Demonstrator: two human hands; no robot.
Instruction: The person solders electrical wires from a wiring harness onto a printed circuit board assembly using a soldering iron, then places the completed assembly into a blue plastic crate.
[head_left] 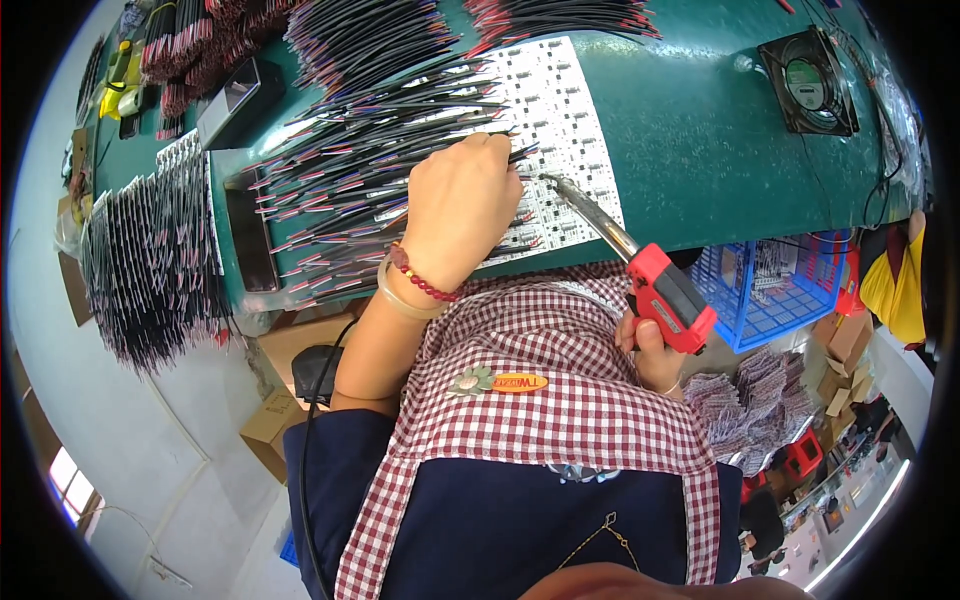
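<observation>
My right hand (652, 352) is wrapped round the handle of a red and black soldering gun (668, 298). Its metal tip reaches up and left to a white circuit board panel (575, 130) dotted with small dark parts. At the panel's left side my left hand (465, 195) is closed, fingertips at the end of a black cable (522, 152) close to the soldering tip; the fingers partly hide the grip. Rows of black cables (340, 185) with red and blue wire ends lie across the panel's left part and beyond it.
Bundles of black cables (370, 40) are piled at the far side of the green table (690, 130). A small fan (808, 80) stands at the far right. Finished-looking cable boards (155, 260) hang over the left edge. A blue basket (765, 290) is below the right edge.
</observation>
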